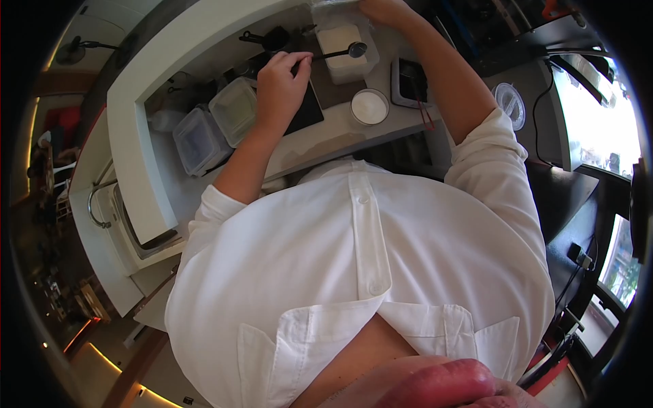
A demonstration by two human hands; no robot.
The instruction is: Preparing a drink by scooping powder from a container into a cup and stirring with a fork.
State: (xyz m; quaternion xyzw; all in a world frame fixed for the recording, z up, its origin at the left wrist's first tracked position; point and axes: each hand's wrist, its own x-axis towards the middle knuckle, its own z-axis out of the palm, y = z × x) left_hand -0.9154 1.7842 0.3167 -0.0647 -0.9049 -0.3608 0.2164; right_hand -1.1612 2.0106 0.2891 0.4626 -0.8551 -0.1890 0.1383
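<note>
My left hand (283, 84) pinches the black handle of a small, round-bowled spoon (357, 49). The spoon's bowl is over a clear plastic container (352, 76) of white powder (341, 43), which stands uncovered. At the top edge of the view, my right hand (390, 11) is at the container's far end, beside clear plastic (334, 6) that may be its lid. Its fingertips are partly cut off, so its grip is unclear. Nearer to me, a glass (369, 107) holds something white. A black device like a small scale (408, 79) lies to the glass's right.
Two lidded clear plastic boxes (200, 142) (235, 109) stand left of my left forearm. Behind that hand is a black-handled utensil (260, 38). A raised white ledge (133, 76) borders the counter (326, 145). Farther left is a sink with a tap (97, 209). A cable (541, 102) hangs at right.
</note>
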